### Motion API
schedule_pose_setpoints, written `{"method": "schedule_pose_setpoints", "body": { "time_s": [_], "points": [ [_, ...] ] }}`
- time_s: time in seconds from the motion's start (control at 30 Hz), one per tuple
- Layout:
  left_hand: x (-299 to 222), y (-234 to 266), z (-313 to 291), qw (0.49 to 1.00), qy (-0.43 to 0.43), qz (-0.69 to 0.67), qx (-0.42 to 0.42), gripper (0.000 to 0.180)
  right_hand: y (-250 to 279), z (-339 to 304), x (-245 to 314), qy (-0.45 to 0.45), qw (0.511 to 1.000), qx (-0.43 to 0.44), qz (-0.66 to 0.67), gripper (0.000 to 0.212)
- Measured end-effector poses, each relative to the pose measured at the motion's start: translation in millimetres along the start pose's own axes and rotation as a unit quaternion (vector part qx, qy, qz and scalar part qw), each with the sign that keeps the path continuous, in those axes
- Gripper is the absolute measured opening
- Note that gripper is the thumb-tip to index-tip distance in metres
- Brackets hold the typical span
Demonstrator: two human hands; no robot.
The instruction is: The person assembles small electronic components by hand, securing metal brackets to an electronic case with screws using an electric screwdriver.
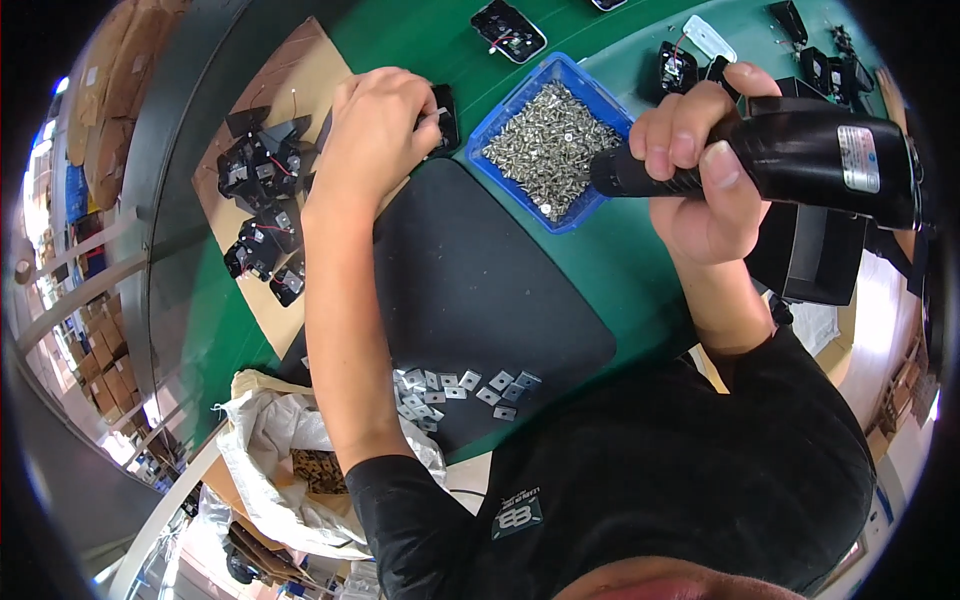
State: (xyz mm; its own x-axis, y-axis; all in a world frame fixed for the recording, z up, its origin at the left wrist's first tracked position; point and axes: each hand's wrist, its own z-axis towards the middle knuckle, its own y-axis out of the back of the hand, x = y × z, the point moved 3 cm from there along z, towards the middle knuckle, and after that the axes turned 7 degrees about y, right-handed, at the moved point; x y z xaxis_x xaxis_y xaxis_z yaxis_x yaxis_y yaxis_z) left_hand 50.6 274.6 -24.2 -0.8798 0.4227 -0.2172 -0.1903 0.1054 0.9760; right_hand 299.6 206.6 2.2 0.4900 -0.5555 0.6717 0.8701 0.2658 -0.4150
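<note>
My right hand (705, 150) is wrapped round a black electric screwdriver (815, 160), held level with its nose end over the right edge of a blue plastic bin (478, 128). Small silvery screws (548, 140) fill the bin. Left of it, my left hand (378, 130) curls its fingers at a small black plastic housing (447, 125). A light metal piece shows by the thumb; the rest of the housing is hidden under the hand. A black mat (470, 260) lies below, with several small silvery metal plates (450, 388) scattered along its near edge.
At the left, black housings with red wires (262, 170) are clustered on a cardboard sheet (300, 75). Another open housing (508, 32) lies at the back of the green table (625, 270). More parts and a black box (830, 265) stand right. A white woven sack (265, 450) is near left.
</note>
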Motion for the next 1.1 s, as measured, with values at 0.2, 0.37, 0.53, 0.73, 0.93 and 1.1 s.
{"method": "schedule_pose_setpoints", "body": {
  "time_s": [0.2, 0.37, 0.53, 0.73, 0.93, 1.1],
  "points": [
    [-19.4, 30.8, -38.9, 0.986, 0.030, 0.001, -0.161, 0.008, -5.1, 5.4, -2.2, -0.009, 1.000, 0.023, -0.001, 0.053],
    [-54.2, 52.5, -119.9, 0.965, 0.149, -0.057, -0.208, 0.015, 3.0, 4.3, -7.8, -0.004, 1.000, 0.001, 0.031, 0.052],
    [-78.8, -2.1, -181.3, 0.948, 0.249, -0.149, -0.129, 0.015, 0.9, 2.6, -14.9, -0.010, 0.999, 0.010, 0.038, 0.048],
    [-82.5, -11.4, -198.5, 0.939, 0.256, -0.155, -0.169, 0.016, -1.1, 2.1, -12.8, -0.039, 0.999, 0.000, 0.038, 0.044],
    [-85.9, -7.1, -202.1, 0.931, 0.216, -0.183, -0.230, 0.019, -6.6, -0.8, -4.5, -0.037, 0.999, -0.015, 0.030, 0.043],
    [-87.9, -6.5, -203.2, 0.902, 0.288, -0.221, -0.234, 0.017, -3.0, -0.8, -0.2, -0.032, 0.999, -0.028, 0.025, 0.043]
  ]
}}
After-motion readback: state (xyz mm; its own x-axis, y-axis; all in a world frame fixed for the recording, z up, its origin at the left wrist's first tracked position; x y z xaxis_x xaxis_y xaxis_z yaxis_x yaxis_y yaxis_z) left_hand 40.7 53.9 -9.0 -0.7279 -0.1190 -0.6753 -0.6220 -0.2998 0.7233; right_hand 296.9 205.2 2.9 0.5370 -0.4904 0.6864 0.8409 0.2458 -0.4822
